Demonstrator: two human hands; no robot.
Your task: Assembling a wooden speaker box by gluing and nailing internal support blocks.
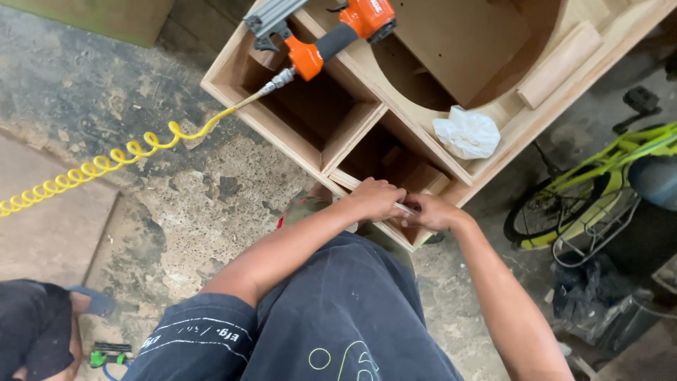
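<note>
A large plywood box (310, 166) with open compartments and a round cut-out lies on the concrete floor in front of me. My left hand (376, 199) and my right hand (431, 212) are both closed at its near edge on a thin pale strip (404, 208) that shows between them. I cannot tell what the strip is made of. An orange and black pneumatic nail gun (331, 32) rests on the box's far part, with a yellow coiled air hose (106, 162) trailing off to the left.
A crumpled white plastic bag (467, 132) and a loose wooden block (560, 65) lie on the box. A yellow-green bicycle (599, 187) stands at the right. Another person's leg and foot (42, 328) are at the lower left, beside a small green tool (106, 355).
</note>
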